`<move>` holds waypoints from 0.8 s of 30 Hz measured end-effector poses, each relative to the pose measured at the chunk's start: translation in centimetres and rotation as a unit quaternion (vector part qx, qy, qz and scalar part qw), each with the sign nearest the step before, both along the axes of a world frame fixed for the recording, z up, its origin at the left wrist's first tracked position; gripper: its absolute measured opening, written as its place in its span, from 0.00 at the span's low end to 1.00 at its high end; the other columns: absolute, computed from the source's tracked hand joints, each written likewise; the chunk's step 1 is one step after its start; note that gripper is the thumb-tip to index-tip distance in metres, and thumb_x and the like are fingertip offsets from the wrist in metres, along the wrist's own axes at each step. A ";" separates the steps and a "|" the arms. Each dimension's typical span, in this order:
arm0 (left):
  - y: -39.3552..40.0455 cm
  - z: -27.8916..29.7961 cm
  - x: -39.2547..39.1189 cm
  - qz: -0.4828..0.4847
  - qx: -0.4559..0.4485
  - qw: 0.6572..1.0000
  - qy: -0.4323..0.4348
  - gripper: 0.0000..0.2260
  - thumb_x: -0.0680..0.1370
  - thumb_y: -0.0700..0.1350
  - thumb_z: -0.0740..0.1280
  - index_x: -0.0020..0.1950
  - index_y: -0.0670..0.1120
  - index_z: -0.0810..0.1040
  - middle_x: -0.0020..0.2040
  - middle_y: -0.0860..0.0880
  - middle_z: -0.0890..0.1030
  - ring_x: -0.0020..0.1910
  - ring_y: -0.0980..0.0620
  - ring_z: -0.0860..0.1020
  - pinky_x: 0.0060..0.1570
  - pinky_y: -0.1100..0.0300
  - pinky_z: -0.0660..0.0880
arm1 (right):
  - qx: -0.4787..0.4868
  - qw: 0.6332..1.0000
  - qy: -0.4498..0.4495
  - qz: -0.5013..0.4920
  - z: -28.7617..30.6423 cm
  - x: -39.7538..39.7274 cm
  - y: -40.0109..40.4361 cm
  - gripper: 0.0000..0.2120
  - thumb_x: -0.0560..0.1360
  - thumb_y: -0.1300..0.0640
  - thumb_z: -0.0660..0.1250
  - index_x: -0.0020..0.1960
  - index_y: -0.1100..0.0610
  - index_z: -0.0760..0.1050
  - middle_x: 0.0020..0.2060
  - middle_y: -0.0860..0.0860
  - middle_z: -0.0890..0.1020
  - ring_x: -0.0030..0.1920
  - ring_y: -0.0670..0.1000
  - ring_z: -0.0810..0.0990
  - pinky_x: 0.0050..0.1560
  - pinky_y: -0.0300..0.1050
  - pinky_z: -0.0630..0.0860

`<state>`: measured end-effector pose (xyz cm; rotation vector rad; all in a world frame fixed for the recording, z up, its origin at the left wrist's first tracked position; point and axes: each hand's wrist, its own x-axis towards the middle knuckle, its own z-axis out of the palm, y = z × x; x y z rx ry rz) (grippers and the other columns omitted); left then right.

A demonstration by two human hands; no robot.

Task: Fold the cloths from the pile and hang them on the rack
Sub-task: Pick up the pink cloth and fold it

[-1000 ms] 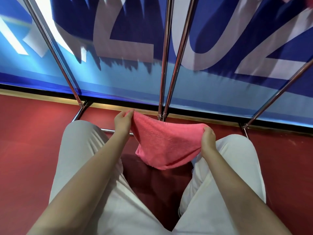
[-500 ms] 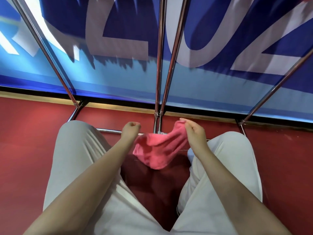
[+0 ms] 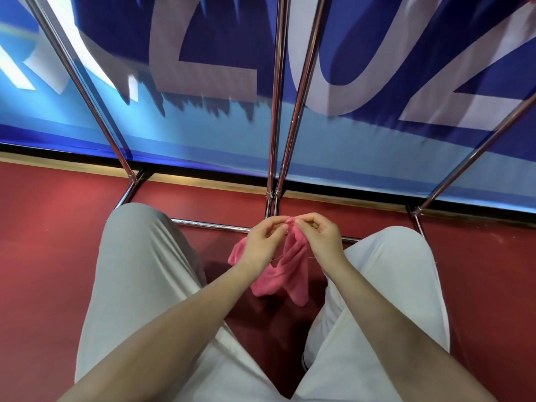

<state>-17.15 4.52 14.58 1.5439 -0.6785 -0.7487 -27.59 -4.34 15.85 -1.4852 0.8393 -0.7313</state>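
Note:
A pink cloth (image 3: 287, 271) hangs folded in half between my knees, above the red floor. My left hand (image 3: 262, 245) and my right hand (image 3: 319, 239) meet at its top and each pinches an upper corner, fingertips almost touching. The doubled cloth droops below my hands, and part of it is hidden behind my left wrist. The chrome rack (image 3: 274, 134) rises right in front of me, with two upright bars at the centre, slanted bars at both sides and a low crossbar (image 3: 208, 225) just beyond my hands. No pile of cloths is in view.
A blue banner (image 3: 203, 126) with large pale letters covers the wall behind the rack. My legs in light trousers (image 3: 136, 285) fill the lower view. Red floor (image 3: 43, 227) spreads to both sides.
My hands held the pink cloth stretched wide a second ago. They have come together at the centre, bringing the two top corners together so the cloth now hangs doubled.

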 end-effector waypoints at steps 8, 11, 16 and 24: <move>0.1 -0.1 -0.4 0.044 0.000 0.999 0.022 0.07 0.77 0.38 0.68 0.45 0.50 0.82 0.40 0.55 0.82 0.38 0.65 0.78 0.43 0.70 0.73 | 0.034 0.999 0.000 0.014 -0.1 0.3 0.7 0.03 0.76 0.64 0.68 0.43 0.62 0.75 0.34 0.49 0.82 0.35 0.42 0.80 0.38 0.34 0.75; 0.0 0.5 -0.1 0.075 0.001 0.996 0.043 0.05 0.78 0.43 0.69 0.44 0.45 0.83 0.38 0.54 0.82 0.37 0.62 0.77 0.41 0.68 0.72 | 0.049 0.999 -0.004 0.022 -0.2 0.5 0.8 0.04 0.77 0.63 0.67 0.43 0.60 0.76 0.34 0.49 0.81 0.34 0.42 0.79 0.36 0.34 0.74; 0.0 2.0 2.2 0.115 -0.026 0.991 0.056 0.06 0.79 0.44 0.66 0.44 0.47 0.81 0.38 0.54 0.80 0.38 0.60 0.75 0.42 0.64 0.73 | 0.028 0.996 0.036 0.082 -0.8 0.7 0.9 0.02 0.76 0.62 0.68 0.45 0.60 0.78 0.32 0.46 0.81 0.34 0.41 0.78 0.39 0.34 0.74; 0.3 3.9 6.2 0.211 -0.085 0.966 0.120 0.08 0.82 0.42 0.62 0.43 0.46 0.74 0.43 0.48 0.83 0.41 0.55 0.80 0.47 0.59 0.77 | -0.084 0.983 0.113 0.122 -1.0 0.8 1.2 0.09 0.79 0.61 0.63 0.41 0.54 0.76 0.32 0.46 0.77 0.32 0.38 0.72 0.36 0.34 0.69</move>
